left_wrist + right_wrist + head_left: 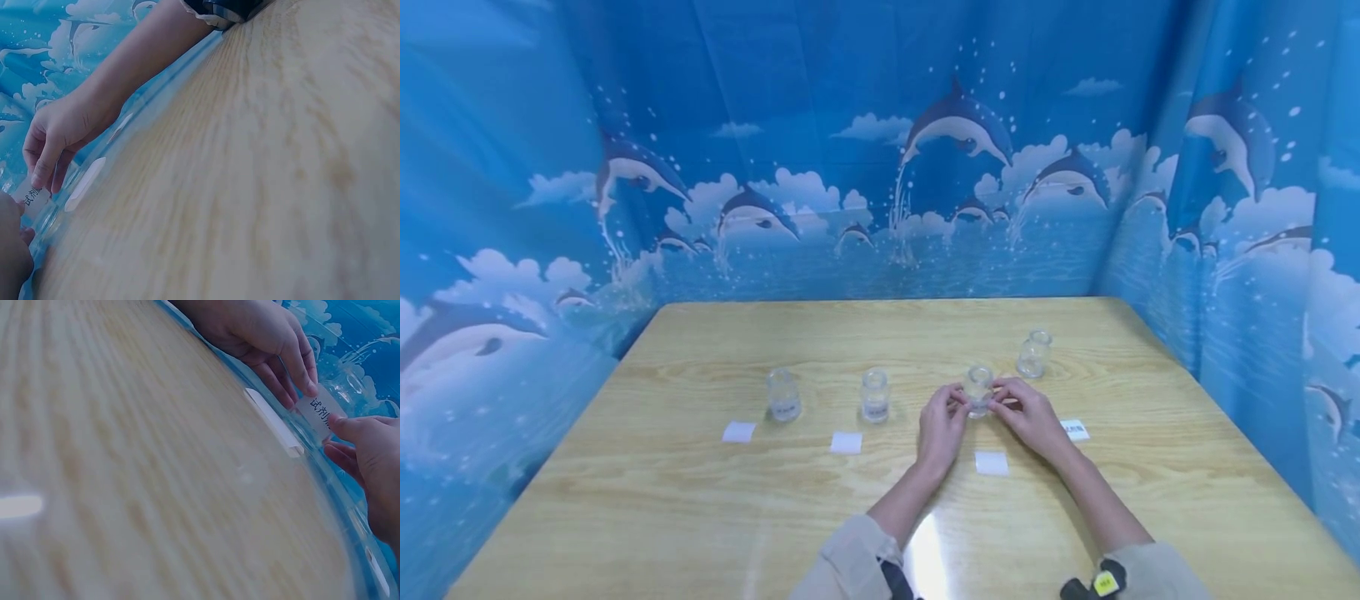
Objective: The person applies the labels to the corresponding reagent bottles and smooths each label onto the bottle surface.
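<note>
While I hold the glass bottle (979,383) b/w both hands, the step at work is, imo, the pressing of the printed label (317,412) flat on its front. The bottle is approx. upright, R of the middle of the table (700,517); if its base touches the wood, I can't tell. My L hand (943,427) is narrow, w/ thumb and fingers closed on one side of the glass; my R hand (1028,417) does the same opposite. The wrist cams show one thumb at each label end, w/ some characters readable.

The next move calls for, I think, equal pressure of both thumbs, outward from the centre, so the paper doesn't wrinkle or go crooked.

Nearer to me lies a blank slip (992,464). To the L, the second bottle (875,398) and the outer bottle (784,398) have dark print low on the glass, so prob. these are done. The far bottle (1033,356) shows no print that I can see; the printed slip (1076,430) by my R wrist is prob. for it. Behind everything hangs the dolphin curtain (850,67).
</note>
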Tool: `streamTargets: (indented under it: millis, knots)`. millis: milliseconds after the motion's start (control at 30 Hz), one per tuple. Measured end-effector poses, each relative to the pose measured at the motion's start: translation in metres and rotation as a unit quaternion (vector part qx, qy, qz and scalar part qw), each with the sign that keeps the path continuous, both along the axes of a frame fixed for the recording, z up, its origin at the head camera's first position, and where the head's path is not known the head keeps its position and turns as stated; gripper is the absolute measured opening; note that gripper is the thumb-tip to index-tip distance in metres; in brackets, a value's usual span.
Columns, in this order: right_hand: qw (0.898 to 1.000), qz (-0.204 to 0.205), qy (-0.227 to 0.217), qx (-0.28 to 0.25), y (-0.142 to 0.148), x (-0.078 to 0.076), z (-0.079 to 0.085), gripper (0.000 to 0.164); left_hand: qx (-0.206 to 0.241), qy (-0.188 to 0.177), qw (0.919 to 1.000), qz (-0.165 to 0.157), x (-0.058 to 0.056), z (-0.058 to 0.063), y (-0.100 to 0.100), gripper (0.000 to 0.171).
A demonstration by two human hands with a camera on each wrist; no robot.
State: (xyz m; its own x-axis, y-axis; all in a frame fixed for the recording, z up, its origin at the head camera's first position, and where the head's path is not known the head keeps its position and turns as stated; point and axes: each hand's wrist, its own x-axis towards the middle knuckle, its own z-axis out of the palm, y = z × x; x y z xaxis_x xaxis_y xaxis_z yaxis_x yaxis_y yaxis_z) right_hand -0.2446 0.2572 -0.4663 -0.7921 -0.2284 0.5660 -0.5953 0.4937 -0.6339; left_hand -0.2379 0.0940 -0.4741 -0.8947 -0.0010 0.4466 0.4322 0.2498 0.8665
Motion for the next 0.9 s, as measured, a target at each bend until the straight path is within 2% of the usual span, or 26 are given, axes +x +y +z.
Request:
streamTargets:
  millis: [167, 267, 367, 533, 700, 800, 900]
  knots:
    - [1.000, -0.022, 0.002, -0.015, -0.001, -0.001, -0.001, 0.016, 0.005, 0.003, 0.9999, 0.009, -0.001, 0.000, 0.000, 0.010]
    - [0.998, -0.028, -0.029, -0.044, -0.001, -0.001, -0.002, 0.016, 0.013, -0.001, 0.9999, 0.010, -0.002, 0.000, 0.000, 0.011]
    - [0.993, -0.015, -0.075, -0.087, -0.001, -0.001, -0.001, 0.020, 0.023, -0.009, 0.9997, 0.009, -0.003, 0.001, -0.001, 0.015]
    - [0.987, 0.018, -0.108, -0.114, 0.001, -0.004, 0.000, 0.041, 0.061, -0.025, 0.9977, -0.016, -0.007, 0.001, -0.002, 0.034]
    - [0.977, 0.040, -0.162, -0.135, 0.006, -0.006, -0.001, 0.036, 0.086, -0.054, 0.9934, -0.054, -0.009, 0.000, -0.003, 0.041]
    - [0.968, 0.048, -0.196, -0.149, 0.008, -0.006, -0.002, 0.034, 0.094, -0.075, 0.9909, -0.061, -0.009, 0.000, -0.004, 0.038]
    - [0.966, 0.055, -0.200, -0.154, 0.008, -0.004, -0.002, 0.034, 0.097, -0.085, 0.9896, -0.063, -0.009, 0.000, -0.006, 0.037]
